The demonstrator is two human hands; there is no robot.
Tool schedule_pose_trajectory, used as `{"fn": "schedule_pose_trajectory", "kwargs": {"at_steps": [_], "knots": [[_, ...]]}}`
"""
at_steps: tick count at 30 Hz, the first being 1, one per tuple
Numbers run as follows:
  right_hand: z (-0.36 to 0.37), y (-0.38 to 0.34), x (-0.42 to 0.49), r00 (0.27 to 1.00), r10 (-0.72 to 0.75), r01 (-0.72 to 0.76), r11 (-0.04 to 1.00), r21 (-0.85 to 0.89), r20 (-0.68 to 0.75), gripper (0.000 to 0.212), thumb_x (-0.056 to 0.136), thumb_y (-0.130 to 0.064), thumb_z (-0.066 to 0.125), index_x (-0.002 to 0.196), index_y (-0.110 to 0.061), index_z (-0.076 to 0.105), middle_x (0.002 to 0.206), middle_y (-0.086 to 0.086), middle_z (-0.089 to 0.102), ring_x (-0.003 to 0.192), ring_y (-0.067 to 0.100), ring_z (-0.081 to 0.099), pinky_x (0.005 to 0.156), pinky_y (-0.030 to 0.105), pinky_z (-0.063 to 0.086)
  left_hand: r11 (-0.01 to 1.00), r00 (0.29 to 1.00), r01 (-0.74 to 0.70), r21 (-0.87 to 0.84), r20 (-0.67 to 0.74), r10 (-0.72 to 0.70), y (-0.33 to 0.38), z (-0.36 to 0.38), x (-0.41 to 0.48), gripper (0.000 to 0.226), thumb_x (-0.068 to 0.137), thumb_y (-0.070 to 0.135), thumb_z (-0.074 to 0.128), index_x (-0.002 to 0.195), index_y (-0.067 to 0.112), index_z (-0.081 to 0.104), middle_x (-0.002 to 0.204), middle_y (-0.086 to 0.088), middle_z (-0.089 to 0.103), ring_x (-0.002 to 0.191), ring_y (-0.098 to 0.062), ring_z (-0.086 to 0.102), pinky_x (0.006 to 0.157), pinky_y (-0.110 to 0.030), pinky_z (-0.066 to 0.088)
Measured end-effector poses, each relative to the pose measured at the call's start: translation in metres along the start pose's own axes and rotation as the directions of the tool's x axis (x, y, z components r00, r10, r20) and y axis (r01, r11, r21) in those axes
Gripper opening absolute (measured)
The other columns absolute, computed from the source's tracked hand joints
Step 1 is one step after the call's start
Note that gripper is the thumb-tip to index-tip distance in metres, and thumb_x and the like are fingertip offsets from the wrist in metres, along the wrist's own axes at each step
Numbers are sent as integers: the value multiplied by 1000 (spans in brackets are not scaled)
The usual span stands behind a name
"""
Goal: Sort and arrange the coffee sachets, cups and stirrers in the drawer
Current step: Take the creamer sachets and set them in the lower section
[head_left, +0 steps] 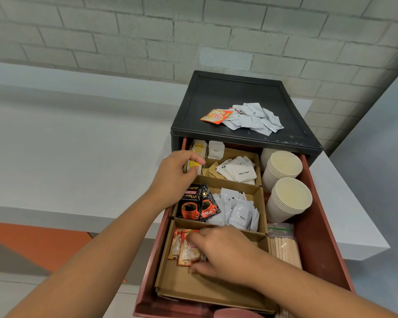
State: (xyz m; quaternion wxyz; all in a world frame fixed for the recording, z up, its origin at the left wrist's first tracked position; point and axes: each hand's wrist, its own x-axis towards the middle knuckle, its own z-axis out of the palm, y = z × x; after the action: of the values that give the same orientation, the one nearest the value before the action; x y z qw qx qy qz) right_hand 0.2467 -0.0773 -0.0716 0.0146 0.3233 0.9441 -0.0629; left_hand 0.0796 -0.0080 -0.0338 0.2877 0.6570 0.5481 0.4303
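Head cam, the only view I had. The red drawer was pulled out of the black cabinet. Cardboard dividers split its left side into three compartments, far to near.

The left hand was up in the far compartment. Its fingers were curled round the yellow tea bags standing along that compartment's left wall, thumb on the front one. In the same compartment sat some brown sachets and the white sugar sachets, fanned out.

The right hand was down in the near compartment. Its fingers were on the top edge of the creamer sachets and its thumb at their bottom edge, so a fairly narrow pinch. Those lay at the left side of that compartment.

In the middle compartment, two black Kopiko sachets stood at the left, up against a heap of white coffee sachets.

Down the drawer's right side were two stacks of paper cups, the far stack and the near stack, both tilted with their mouths toward the camera. I couldn't tell if they touched. Just nearer than those lay the wooden stirrers in a clear zip bag.

On the cabinet's top was a loose pile of white sachets with one orange sachet at its left edge. The cabinet sat on a white counter.
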Motion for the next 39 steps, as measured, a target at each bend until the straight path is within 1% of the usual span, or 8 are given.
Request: {"fn": "schedule_pose_trajectory", "kwargs": {"at_steps": [5, 11, 22, 29, 32, 34, 36, 39], "knots": [[1, -3, 4, 997, -42, 43, 999, -21, 58, 55, 91, -45, 57, 140, -27, 41, 110, 7, 62, 97, 32, 61, 72, 41, 51, 1000, 1000, -2, 6, 3, 2, 0, -1, 0, 23, 96, 8, 59, 98, 30, 65, 93, 16, 55, 112, -26, 59, 102, -50, 47], [2, 6, -3, 995, 5, -5, 1000, -8, 98, 58, 93, -44, 56, 144, -23, 38, 119, 7, 61, 105, 32, 59, 81, 42, 52, 1000, 1000, -3, -9, -3, 3, -1, 0, 0, 24, 96, 9, 59, 97, 32, 64, 114, 11, 59, 120, -16, 55, 104, -48, 46], [-1, 14, -6, 999, -11, 5, 995, 98, 53, 59, 91, -48, 58, 142, -25, 40, 127, 2, 54, 110, 24, 56, 85, 39, 51, 1000, 1000, -1, 10, 0, 1, -1, 0, 0, 27, 96, 11, 59, 94, 38, 61, 116, 14, 56, 123, -16, 53, 105, -48, 46], [-14, 26, -6, 998, 3, 4, 993, 121, -62, 40, 94, -41, 56, 130, -24, 53, 117, -4, 59, 104, 16, 58, 82, 35, 51, 1000, 1000, -26, 9, -4, 26, -1, 0, 2, 33, 95, 11, 60, 90, 44, 58, 109, 19, 57, 119, -14, 55, 104, -47, 47], [-38, 36, -4, 982, 56, -30, 989, 144, -182, 29, 93, -43, 57, 115, -24, 63, 99, -10, 62, 85, 5, 57, 70, 21, 46, 999, 999, -52, 14, -8, 52, -1, 0, 5, 22, 96, 16, 60, 95, 38, 62, 101, 29, 56, 109, -5, 57, 98, -37, 50], [-58, 47, -2, 947, 138, -88, 980, 176, -291, 25, 91, -43, 58, 105, -25, 67, 82, -17, 57, 69, -3, 49, 63, 13, 39, 997, 996, -79, 25, -38, 80, 2, 0, 8, 18, 96, 17, 59, 97, 35, 63, 99, 29, 58, 100, 5, 57, 90, -19, 48], [-77, 61, 3, 886, 221, -133, 963, 233, -408, 23, 89, -43, 55, 97, -25, 69, 74, -17, 52, 65, -2, 48, 61, 17, 40, 993, 989, -112, 44, -88, 116, 8, -1, 14, 17, 96, 18, 59, 96, 35, 63, 95, 27, 60, 95, 10, 56, 79, -5, 41], [-101, 88, 18, 785, 319, -180, 938, 297, -531, 12, 89, -34, 62, 91, -24, 68, 75, -13, 53, 69, 3, 50, 64, 26, 45, 980, 971, -175, 92, -151, 188, 23, -6, 31, 14, 95, 17, 61, 100, 29, 65, 95, 21, 62, 94, 5, 58, 77, -3, 41]]}}
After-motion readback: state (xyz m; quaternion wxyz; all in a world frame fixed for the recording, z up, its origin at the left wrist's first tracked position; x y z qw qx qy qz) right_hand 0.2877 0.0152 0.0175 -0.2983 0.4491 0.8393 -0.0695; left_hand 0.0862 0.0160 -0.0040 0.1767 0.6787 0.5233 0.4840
